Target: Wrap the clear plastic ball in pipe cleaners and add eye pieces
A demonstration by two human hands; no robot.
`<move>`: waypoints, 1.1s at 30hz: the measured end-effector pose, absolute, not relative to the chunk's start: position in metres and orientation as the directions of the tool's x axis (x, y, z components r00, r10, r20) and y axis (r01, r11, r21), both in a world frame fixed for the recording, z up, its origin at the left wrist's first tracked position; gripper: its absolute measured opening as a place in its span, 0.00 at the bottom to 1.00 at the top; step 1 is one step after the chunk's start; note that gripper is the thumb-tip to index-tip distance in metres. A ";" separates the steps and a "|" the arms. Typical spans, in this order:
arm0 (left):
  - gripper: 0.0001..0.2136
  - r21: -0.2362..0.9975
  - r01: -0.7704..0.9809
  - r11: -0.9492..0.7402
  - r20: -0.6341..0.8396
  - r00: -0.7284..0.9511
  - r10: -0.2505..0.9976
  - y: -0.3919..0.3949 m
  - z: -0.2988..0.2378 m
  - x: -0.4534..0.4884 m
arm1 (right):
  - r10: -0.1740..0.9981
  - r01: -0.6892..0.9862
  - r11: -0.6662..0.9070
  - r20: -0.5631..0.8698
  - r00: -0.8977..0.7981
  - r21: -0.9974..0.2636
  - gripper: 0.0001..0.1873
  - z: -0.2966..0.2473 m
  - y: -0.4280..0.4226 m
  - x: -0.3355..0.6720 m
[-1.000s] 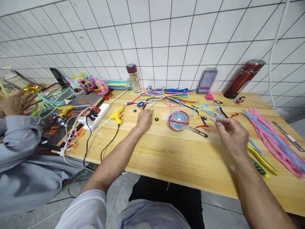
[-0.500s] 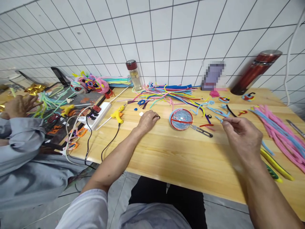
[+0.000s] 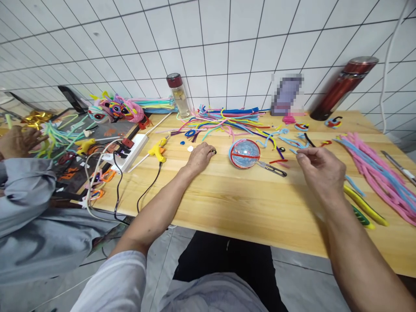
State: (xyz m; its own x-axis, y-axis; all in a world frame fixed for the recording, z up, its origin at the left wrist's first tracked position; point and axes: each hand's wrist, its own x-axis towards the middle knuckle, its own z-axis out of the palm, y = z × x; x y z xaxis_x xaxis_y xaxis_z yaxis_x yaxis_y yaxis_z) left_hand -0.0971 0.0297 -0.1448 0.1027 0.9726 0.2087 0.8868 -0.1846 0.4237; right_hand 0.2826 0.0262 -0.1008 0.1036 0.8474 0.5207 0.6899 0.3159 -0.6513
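My left hand (image 3: pixel 201 157) rests on the wooden table, fingers curled around a small black piece (image 3: pixel 213 151) whose kind I cannot make out. Over the table's right side, my right hand (image 3: pixel 321 171) pinches a short light-blue pipe cleaner piece (image 3: pixel 293 151) between thumb and fingertips. Between the hands sits a round light-blue bundle (image 3: pixel 244 148) with a red rim and a red band across it. Thread snips (image 3: pixel 274 170) lie against its right side. Short red, purple and black pipe cleaner pieces are scattered nearer my right hand.
A yellow glue gun (image 3: pixel 158 151) and white power strip (image 3: pixel 131 154) with cables lie left. Pipe cleaners (image 3: pixel 232 117) heap along the wall by a glass bottle (image 3: pixel 179 96). Right are a red thermos (image 3: pixel 346 86) and pink strands (image 3: pixel 370 167). A co-worker's hand (image 3: pixel 21 141) is far left.
The view has shifted slightly, so the whole scene sits a little higher and further left. Both hands keep their grip and hardly move against the table.
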 end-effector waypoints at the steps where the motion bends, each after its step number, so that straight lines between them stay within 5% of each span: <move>1: 0.10 0.429 0.886 -0.178 0.208 0.095 0.974 0.031 -0.146 -0.097 | 0.851 0.686 0.308 0.513 0.110 -0.659 0.11 -0.101 0.027 0.282; 8: 0.16 0.455 0.871 -0.186 0.213 0.097 0.972 0.033 -0.148 -0.109 | 0.874 0.670 0.260 0.464 0.143 -0.696 0.12 -0.107 0.033 0.283; 27: 0.12 0.364 0.907 -0.210 0.233 0.130 0.964 0.033 -0.147 -0.100 | 0.807 0.622 0.287 0.534 0.253 -0.729 0.09 -0.111 0.046 0.305; 33: 0.13 0.369 0.925 -0.086 0.221 0.002 0.975 0.033 -0.145 -0.100 | 0.818 0.635 0.294 0.531 0.220 -0.715 0.11 -0.117 0.049 0.306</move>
State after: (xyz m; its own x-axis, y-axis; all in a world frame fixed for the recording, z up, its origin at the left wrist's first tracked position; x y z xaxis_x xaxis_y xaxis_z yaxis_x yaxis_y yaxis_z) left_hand -0.1001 0.0328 -0.1453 0.0023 0.9752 0.2213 0.9254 -0.0859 0.3691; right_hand 0.3057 0.0494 -0.1170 0.2196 0.8181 0.5315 0.6348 0.2938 -0.7146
